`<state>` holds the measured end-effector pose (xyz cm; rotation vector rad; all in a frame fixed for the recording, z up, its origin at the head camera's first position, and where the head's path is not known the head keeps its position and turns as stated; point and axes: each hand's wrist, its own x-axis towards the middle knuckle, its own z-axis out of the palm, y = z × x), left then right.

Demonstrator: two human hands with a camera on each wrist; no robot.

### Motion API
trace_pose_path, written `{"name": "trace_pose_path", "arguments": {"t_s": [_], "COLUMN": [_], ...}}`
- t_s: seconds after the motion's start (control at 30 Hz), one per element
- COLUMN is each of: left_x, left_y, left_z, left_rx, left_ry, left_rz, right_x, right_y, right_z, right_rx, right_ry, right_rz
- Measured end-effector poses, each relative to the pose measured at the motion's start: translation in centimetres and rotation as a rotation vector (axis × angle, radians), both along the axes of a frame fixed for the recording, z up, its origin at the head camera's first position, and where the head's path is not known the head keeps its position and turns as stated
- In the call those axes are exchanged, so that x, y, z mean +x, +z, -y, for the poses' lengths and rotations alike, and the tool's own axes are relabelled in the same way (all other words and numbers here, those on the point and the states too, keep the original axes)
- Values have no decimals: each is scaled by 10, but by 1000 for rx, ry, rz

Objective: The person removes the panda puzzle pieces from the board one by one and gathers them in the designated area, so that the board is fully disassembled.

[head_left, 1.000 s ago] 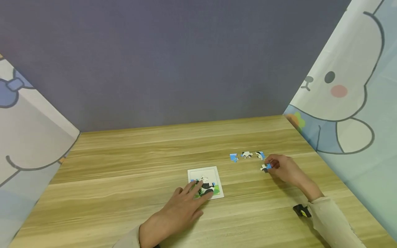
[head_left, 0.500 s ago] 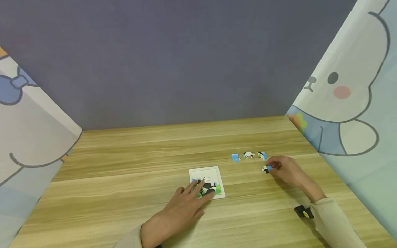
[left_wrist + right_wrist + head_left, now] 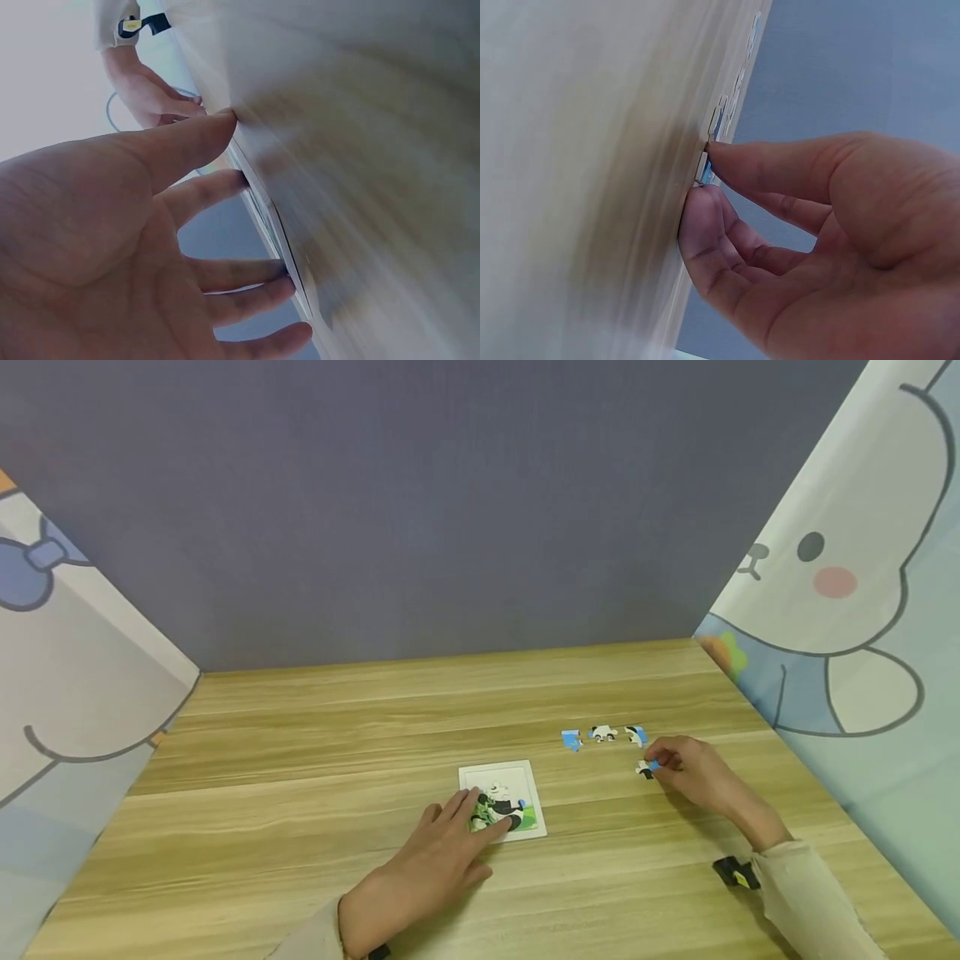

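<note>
A white square puzzle tray [image 3: 535,772] lies on the table, partly filled with pieces showing a panda on green. My left hand [image 3: 431,864] rests on its lower left, fingers extended, hiding that corner; in the left wrist view, fingertips [image 3: 279,270] touch the tray's edge. To the right, my right hand [image 3: 693,777] pinches a blue, white and black puzzle piece [image 3: 646,769] between thumb and index finger, at the table surface. The right wrist view shows the piece [image 3: 705,169] between the two fingertips.
Three loose pieces lie in a row behind the right hand: a blue one [image 3: 572,739], a panda-face one [image 3: 602,733] and a blue-and-white one [image 3: 636,735]. A black strap item [image 3: 737,872] sits by the right sleeve. A grey wall [image 3: 450,527] stands behind the wooden table [image 3: 300,735].
My left hand's fingers have drawn left on the tray, uncovering more of the panda picture. The right hand stays at the same piece. The head view has shifted slightly.
</note>
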<state>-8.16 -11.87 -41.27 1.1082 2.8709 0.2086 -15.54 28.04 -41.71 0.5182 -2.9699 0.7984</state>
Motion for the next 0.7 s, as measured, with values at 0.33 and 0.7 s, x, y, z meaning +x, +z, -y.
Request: {"name": "trace_pose_path", "arguments": {"t_s": [0.33, 0.7], "left_x": [-1, -1], "left_y": [1, 2], "left_z": [1, 0], "left_rx": [37, 5], "left_ry": [-16, -2], "left_rz": [-37, 8], "right_x": [0, -5], "right_y": [9, 20], "right_z": [-1, 35], "right_rx": [16, 16], "right_ry": [2, 73], "right_rz": [-18, -24]}}
